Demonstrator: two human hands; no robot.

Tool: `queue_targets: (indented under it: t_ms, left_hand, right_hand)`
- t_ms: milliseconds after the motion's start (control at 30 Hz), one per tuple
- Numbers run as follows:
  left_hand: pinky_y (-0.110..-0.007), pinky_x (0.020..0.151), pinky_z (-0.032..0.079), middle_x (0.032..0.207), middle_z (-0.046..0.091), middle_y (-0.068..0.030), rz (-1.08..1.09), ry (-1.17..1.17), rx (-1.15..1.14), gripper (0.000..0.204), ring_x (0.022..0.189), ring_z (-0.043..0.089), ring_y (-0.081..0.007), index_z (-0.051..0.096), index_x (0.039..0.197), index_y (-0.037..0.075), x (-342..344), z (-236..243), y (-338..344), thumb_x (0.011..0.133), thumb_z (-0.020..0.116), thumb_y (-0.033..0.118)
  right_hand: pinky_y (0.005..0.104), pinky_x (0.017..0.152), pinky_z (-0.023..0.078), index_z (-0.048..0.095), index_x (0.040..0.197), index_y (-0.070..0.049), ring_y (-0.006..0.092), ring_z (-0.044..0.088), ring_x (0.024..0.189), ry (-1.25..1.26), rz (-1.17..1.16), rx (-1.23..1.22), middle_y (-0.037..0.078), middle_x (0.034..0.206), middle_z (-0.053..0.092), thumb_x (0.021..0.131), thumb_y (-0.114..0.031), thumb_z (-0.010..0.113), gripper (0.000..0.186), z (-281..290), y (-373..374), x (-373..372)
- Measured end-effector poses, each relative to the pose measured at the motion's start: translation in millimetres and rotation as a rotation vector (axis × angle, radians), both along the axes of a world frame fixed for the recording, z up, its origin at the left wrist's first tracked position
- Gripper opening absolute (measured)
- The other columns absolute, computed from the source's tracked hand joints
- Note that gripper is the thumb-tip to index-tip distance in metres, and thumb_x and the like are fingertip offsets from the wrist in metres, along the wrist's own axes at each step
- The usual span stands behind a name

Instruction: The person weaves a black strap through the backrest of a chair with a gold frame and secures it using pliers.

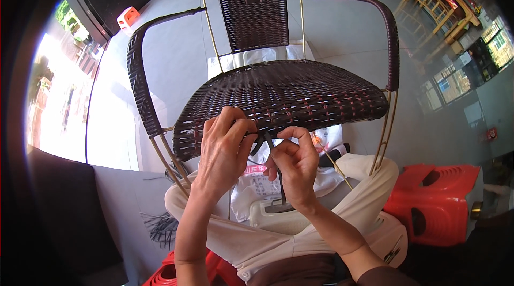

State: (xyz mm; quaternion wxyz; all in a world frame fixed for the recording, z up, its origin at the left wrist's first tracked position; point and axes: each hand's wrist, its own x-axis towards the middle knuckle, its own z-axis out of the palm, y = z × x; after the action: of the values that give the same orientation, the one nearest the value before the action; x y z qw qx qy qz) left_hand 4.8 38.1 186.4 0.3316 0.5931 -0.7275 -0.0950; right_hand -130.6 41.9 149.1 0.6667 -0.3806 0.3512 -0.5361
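A woven dark-brown chair (267, 90) on thin gold-coloured metal legs stands in front of me, its seat's front edge toward me. My left hand (225, 144) is closed at the middle of that edge, fingers curled and pinching at a dark weaving strip where it meets the weave. Just to its right my right hand (295, 163) pinches the same flat black weaving strip (282, 192), its thumb and forefinger close together. The strip's tail hangs down below the right hand. My fingers hide part of the strip and the edge of the weave.
Red plastic stools (441, 200) lie at my right; another red stool (214, 264) is under me at left. Loose dark strips (160, 230) lie on the floor at left. A white printed sack (251, 192) and a pale plastic box (278, 219) sit below the seat.
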Motion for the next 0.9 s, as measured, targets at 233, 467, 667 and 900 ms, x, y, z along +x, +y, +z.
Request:
queue_targets:
  t_ms: [233,467,667,900]
  left_hand:
    - [-0.034,0.077,0.038,0.085,0.047,-0.0081,-0.028,-0.18,-0.004,0.012,0.082,0.051,-0.0231,0.053,0.081,0.001,-4,2,-1,0.069,0.057,0.001]
    - [-0.034,0.065,0.037,0.078,0.041,-0.0108,-0.072,-0.524,-0.102,0.013,0.072,0.046,-0.0231,0.046,0.077,0.001,1,-7,-10,0.066,0.053,0.002]
    - [-0.033,0.06,0.035,0.075,0.04,-0.0105,-0.073,-0.542,-0.187,0.015,0.069,0.046,-0.0224,0.044,0.073,0.003,3,-19,-15,0.063,0.055,0.005]
    - [-0.033,0.061,0.036,0.077,0.042,-0.0097,-0.062,-0.509,-0.231,0.016,0.069,0.047,-0.0224,0.046,0.074,0.003,3,-20,-14,0.062,0.056,0.005]
  right_hand:
    - [0.0167,0.041,0.037,0.04,0.098,-0.002,0.0045,0.047,0.046,-0.004,0.058,-0.006,0.005,0.06,0.054,0.079,0.007,0.045,0.021,-2,-2,-1]
    - [0.0171,0.039,0.037,0.041,0.096,-0.003,0.0049,0.047,0.044,0.01,0.082,0.064,0.005,0.06,0.054,0.079,0.005,0.046,0.02,8,-5,1]
    - [0.0181,0.037,0.037,0.041,0.09,-0.003,0.006,0.046,0.041,-0.027,0.058,0.112,0.006,0.057,0.054,0.078,0.004,0.047,0.016,2,-6,1]
    - [0.0184,0.036,0.037,0.041,0.088,-0.003,0.0059,0.046,0.04,-0.025,0.062,0.099,0.005,0.056,0.053,0.078,0.004,0.046,0.014,4,-9,2]
